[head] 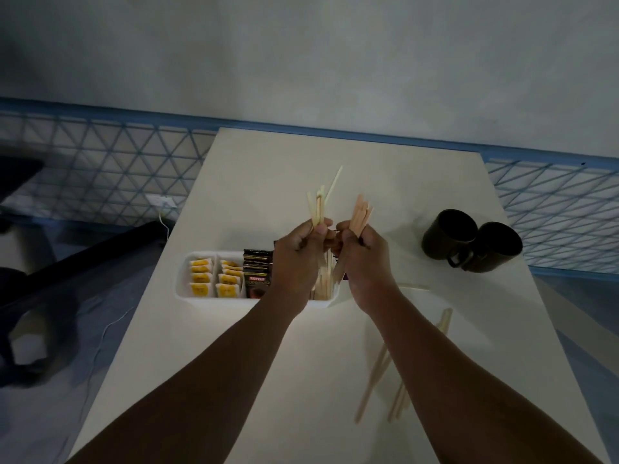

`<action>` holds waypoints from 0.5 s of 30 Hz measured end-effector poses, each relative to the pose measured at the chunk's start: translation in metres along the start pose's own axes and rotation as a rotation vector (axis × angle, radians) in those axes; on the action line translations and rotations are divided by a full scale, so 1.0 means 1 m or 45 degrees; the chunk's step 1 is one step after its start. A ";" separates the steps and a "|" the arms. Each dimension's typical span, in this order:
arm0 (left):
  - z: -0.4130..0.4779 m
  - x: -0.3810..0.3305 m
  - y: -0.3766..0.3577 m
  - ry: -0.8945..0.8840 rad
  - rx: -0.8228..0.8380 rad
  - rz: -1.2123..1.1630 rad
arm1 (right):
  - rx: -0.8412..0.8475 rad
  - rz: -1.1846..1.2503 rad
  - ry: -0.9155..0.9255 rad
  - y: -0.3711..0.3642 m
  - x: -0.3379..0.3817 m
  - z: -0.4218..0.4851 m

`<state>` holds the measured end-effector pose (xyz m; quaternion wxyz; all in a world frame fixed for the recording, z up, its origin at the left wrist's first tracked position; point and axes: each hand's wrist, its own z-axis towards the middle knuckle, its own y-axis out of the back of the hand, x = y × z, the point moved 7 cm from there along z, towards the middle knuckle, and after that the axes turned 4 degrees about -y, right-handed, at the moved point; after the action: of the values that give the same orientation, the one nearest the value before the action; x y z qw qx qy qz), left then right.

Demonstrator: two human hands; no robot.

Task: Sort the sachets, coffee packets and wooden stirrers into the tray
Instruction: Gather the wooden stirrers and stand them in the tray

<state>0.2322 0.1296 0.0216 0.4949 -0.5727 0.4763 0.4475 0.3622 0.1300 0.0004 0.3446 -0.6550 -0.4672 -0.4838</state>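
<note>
A white tray [182,279] sits on the white table [254,363]. Its left compartments hold yellow-and-white sachets [214,277]; beside them stand dark coffee packets [256,272]. Wooden stirrers stand in the tray's right end, partly hidden behind my hands. My left hand [298,259] grips a bundle of pale stirrers [318,204] upright above the tray. My right hand [363,262] grips another bundle of stirrers [360,212], close beside the left. Several loose stirrers [375,376] lie on the table under my right forearm.
Two dark mugs [469,241] stand at the table's right side. A blue-lined tiled floor and a grey wall lie beyond the far edge. A dark chair or furniture [40,296] and a cable [100,343] are on the left.
</note>
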 end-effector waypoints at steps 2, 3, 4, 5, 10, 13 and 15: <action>-0.001 0.008 0.004 0.010 -0.014 -0.012 | 0.012 0.006 -0.017 -0.007 -0.010 0.003; -0.001 0.012 0.006 0.003 -0.018 -0.020 | 0.012 -0.003 -0.029 -0.009 -0.014 0.003; -0.003 0.015 0.007 0.003 -0.024 -0.013 | 0.009 -0.016 -0.039 -0.010 -0.017 0.003; -0.004 0.019 0.008 0.009 -0.027 -0.016 | 0.008 -0.024 -0.050 -0.012 -0.020 0.003; -0.009 0.037 0.012 0.063 -0.064 0.062 | 0.007 -0.060 -0.105 -0.012 -0.036 0.000; -0.011 0.039 0.011 0.086 -0.056 0.084 | 0.050 -0.094 -0.117 -0.012 -0.039 -0.002; -0.010 0.038 0.011 0.095 -0.064 0.091 | 0.044 -0.146 -0.111 -0.010 -0.037 -0.003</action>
<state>0.2272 0.1150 -0.0159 0.4459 -0.5837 0.5034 0.4550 0.3481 0.1201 -0.0340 0.3067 -0.6415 -0.5269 -0.4655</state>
